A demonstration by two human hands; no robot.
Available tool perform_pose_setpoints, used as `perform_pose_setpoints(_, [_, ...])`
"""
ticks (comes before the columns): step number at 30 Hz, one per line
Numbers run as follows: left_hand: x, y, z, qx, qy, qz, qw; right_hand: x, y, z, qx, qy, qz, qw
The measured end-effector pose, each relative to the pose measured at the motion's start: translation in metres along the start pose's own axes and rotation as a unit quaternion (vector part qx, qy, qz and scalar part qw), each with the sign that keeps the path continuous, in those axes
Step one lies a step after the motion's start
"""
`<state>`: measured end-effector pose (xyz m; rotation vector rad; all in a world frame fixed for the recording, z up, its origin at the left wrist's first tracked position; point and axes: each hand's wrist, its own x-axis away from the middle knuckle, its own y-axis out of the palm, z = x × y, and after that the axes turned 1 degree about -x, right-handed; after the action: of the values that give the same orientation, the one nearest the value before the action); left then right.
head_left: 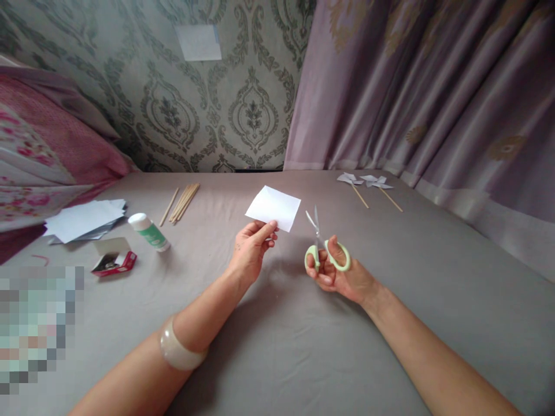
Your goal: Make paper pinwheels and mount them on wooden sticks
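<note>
A white sheet of paper (274, 206), roughly square, is pinched at its lower edge between the thumb and fingers of my left hand (254, 245). It is held up above the grey cloth. Just to its right, my right hand (332, 268) has its thumb and fingers through the light green handles of a pair of scissors (318, 234). The blades point upward and stand a little apart. They do not touch the paper. A pale bangle circles my left forearm.
On the grey cloth (277, 346) at left lie a stack of paper (87, 219), a glue stick (150, 232), a small red box (114, 263) and several wooden sticks (185, 203). Two paper pinwheels (350, 178) on sticks lie at the far right, near a curtain (390, 86).
</note>
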<state>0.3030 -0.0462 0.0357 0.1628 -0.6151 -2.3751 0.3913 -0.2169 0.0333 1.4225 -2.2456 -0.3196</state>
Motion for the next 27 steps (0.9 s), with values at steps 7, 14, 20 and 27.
perform_pose_setpoints(7, [0.001,0.003,0.003,0.009,0.001,-0.003,1.0,0.002,0.004,0.009,0.132,0.014,-0.085,0.987])
perform_pose_setpoints(14, [0.003,0.004,-0.001,0.009,-0.008,-0.002,1.0,0.002,0.005,0.011,0.206,-0.011,-0.079,0.975])
perform_pose_setpoints(20, [0.006,0.006,-0.001,0.004,-0.013,-0.007,1.0,0.002,0.012,0.009,0.214,-0.016,-0.034,0.976])
perform_pose_setpoints(27, [0.008,0.008,-0.002,0.003,-0.013,-0.004,1.0,0.002,0.014,0.007,0.213,-0.003,-0.011,0.977])
